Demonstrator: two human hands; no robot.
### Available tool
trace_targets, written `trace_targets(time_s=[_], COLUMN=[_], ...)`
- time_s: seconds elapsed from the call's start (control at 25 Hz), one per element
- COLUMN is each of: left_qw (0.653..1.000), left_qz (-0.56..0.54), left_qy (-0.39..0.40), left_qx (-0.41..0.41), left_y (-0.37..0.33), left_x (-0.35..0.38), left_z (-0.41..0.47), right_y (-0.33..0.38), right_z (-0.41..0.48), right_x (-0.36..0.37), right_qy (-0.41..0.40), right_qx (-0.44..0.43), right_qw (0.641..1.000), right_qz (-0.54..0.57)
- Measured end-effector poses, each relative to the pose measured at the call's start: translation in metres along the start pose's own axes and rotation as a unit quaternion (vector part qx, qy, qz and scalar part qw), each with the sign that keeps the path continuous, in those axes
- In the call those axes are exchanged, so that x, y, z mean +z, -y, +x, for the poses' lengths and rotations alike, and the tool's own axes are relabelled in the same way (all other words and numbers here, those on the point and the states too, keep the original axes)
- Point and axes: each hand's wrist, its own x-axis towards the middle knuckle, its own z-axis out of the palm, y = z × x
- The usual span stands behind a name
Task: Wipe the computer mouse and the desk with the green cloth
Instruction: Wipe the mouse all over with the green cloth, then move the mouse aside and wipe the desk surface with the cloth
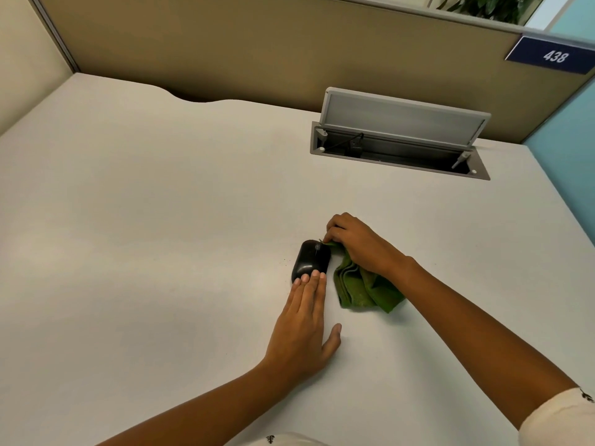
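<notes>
While steadying glossy black computer mouse mid-desk | left hand flat, fingertips on rear | right hand clenched around crumpled green cloth, touching its front-right | pale desk seemingly unwiped, specks remaining.

Black computer mouse lies flat on the white desk; crumpled green cloth seemingly touches its right side.

one black mouse, one green cloth, one desk, one cable box
</notes>
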Motion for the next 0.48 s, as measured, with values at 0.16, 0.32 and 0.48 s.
trace_targets(time_s=[0.16,0.32,0.48], left_qw=[1.000,0.998,0.994], left_qz=[0.015,-0.010,-0.046], left_qy=[-0.014,-0.067,-0.028], left_qx=[0.005,-0.009,-0.094], left_y=[-0.003,0.000,0.006], left_x=[-0.006,-0.015,-0.025], left_z=[0.000,0.018,0.048], right_y=[0.006,0.020,0.034], right_z=[-0.024,-0.036,-0.060], right_x=[-0.006,0.002,0.026], right_qy=[-0.078,-0.169,-0.093], right_qx=[0.072,0.296,0.309], right_qw=[0.993,0.934,0.946], right_qz=[0.057,0.104,0.042])
